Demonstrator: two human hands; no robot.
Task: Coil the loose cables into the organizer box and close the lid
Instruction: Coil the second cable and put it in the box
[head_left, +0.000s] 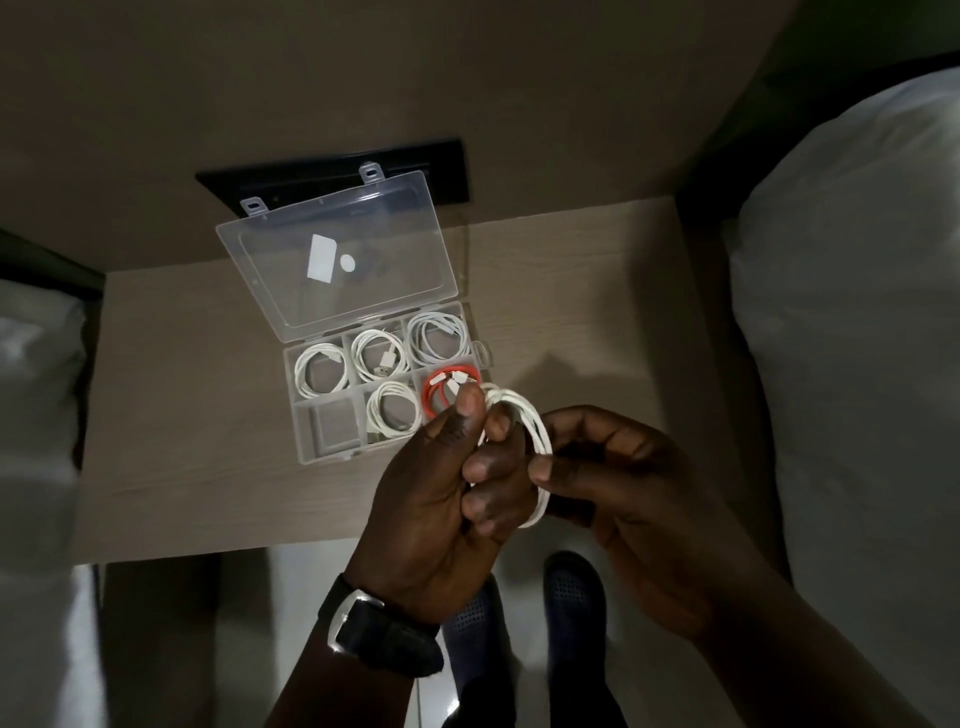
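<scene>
left hand (441, 488) – raised mid-frame, palm toward the camera, thumb up, fingers curled shut in a pinch | right hand (618, 483) – just beside it, fingers bent inward, thumb tip touching the left fingers | left wrist – strapped with a dark watch (379, 631) | both forearms enter from the bottom edge

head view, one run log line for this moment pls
phase: coiling | both hands on white cable | box: five cells filled, front-left empty | lid: open
</scene>
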